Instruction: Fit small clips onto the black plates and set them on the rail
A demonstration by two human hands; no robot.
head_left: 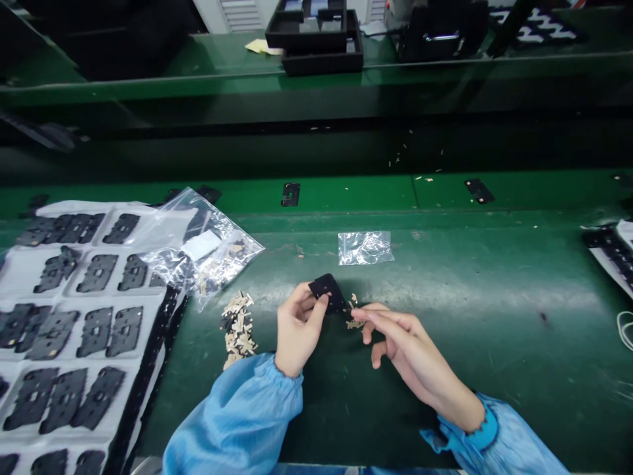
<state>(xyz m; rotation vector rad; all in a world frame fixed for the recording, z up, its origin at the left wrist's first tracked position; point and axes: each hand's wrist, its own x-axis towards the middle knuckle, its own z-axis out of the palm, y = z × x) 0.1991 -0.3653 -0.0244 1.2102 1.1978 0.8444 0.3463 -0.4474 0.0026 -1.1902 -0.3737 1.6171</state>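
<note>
Between the thumb and fingers of my left hand (301, 326) is a thin black plate (328, 291), held tilted above the green bench. My right hand (395, 336) is just to the right of it, index finger stretched toward the plate's lower right corner and the other fingers apart. Beside those fingertips lies a small heap of tan pieces (354, 323), partly covered by the hand. Whether a tiny piece sits at the right fingertips I cannot tell. A larger pile of tan strips (239, 333) lies left of my left hand.
A white compartment tray (99, 359) with several black plates stands at the left, a clear plastic bag (208, 254) overlapping it. A small clear bag (366, 248) lies ahead. Single black plates (291, 194) rest on the moving-belt-like green strip (346, 198). Black boxes (321, 63) stand on the shelf.
</note>
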